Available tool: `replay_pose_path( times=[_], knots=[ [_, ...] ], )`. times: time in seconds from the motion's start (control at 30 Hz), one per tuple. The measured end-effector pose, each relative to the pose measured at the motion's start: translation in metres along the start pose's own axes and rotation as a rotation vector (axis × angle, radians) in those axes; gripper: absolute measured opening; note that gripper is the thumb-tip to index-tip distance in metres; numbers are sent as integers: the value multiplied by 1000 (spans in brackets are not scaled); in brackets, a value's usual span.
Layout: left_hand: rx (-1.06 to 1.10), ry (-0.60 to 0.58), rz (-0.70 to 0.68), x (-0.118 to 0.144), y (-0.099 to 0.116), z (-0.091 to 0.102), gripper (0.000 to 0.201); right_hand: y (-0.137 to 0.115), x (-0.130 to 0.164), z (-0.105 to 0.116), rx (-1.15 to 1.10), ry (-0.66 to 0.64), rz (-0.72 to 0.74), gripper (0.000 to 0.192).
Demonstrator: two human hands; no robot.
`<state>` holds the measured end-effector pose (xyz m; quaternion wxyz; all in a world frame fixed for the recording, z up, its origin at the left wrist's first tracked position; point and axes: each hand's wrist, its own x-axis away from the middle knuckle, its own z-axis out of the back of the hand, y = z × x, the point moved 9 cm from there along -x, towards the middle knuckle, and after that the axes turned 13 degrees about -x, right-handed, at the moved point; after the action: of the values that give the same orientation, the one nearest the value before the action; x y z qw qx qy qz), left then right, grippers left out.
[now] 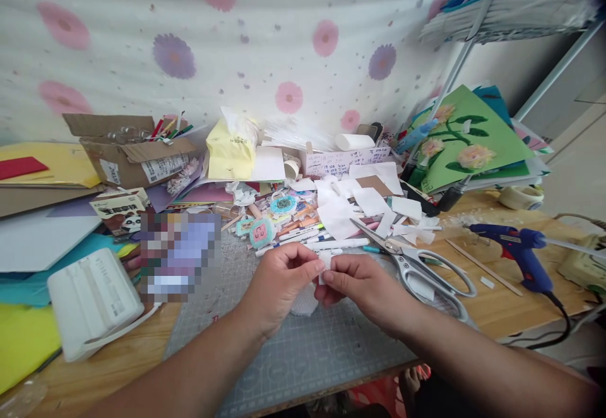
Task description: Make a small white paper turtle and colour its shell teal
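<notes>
Head view: two hands pinched a small white scrap over the cutting mat

Head view showed a wooden table (pixel 473 307) crowded with craft supplies in front of a flowered cloth backdrop (pixel 189 39). A grey cutting mat (pixel 303 348) lay at the near middle of the table. At the far left sat an open cardboard box (pixel 135 153), and near it, on the left, a white plastic device (pixel 92 298). A green card with paper flowers (pixel 466 140) leaned at the far right. A blue glue gun (pixel 518 250) rested on the right side, and grey-handled scissors (pixel 416 263) lay just right of the hands. Loose white paper pieces (pixel 360 206) and markers (pixel 307 232) were scattered beyond the hands.

The left hand (pixel 277 285) and the right hand (pixel 362 288) met above the mat, fingertips touching. Both were pinching a small white paper scrap (pixel 326 266) between thumb and fingers, the other fingers curled in. The scrap sat between the two hands, above the mat's far part.
</notes>
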<state>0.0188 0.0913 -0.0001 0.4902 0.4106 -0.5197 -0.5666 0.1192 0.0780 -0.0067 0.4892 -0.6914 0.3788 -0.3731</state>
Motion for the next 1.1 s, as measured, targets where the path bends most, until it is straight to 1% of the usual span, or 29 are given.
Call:
replay_pose_path(
  times=[0.1,0.27,0.47,0.53,0.67,0.73,0.8,0.87,0.9,0.97,1.03,1.07,1.1],
  knots=[
    [26,31,11,0,-3,3,13,0,-1,2,41,26,16,26],
    [96,-4,62,1,-7,0,14,-1,-1,0,112,10,35,25],
    [137,59,39,-1,-6,5,15,-1,-1,-1,195,3,46,22],
    [159,26,56,-1,-7,3,15,-1,0,0,216,7,49,23],
    [123,-135,105,2,-10,-12,16,-2,2,1,264,15,47,26],
    [77,-142,113,2,-10,-13,17,-3,4,1,284,17,49,26],
    [44,-101,104,1,-10,-9,18,-7,8,5,294,25,54,23],
    [57,-65,86,0,-8,-6,20,-14,16,22,390,73,92,20],
    [77,-57,82,-1,-8,-5,20,-20,21,36,501,116,128,20],
    [119,-42,92,-1,-9,-3,20,-31,35,70,846,221,202,24],
    [146,-20,114,0,-11,-1,21,-37,50,104,1191,297,258,29],
    [158,-9,128,1,-12,0,21,-37,57,124,1307,357,244,32],
    [172,2,142,2,-13,1,22,-33,63,140,1369,386,212,35]
  ],
)
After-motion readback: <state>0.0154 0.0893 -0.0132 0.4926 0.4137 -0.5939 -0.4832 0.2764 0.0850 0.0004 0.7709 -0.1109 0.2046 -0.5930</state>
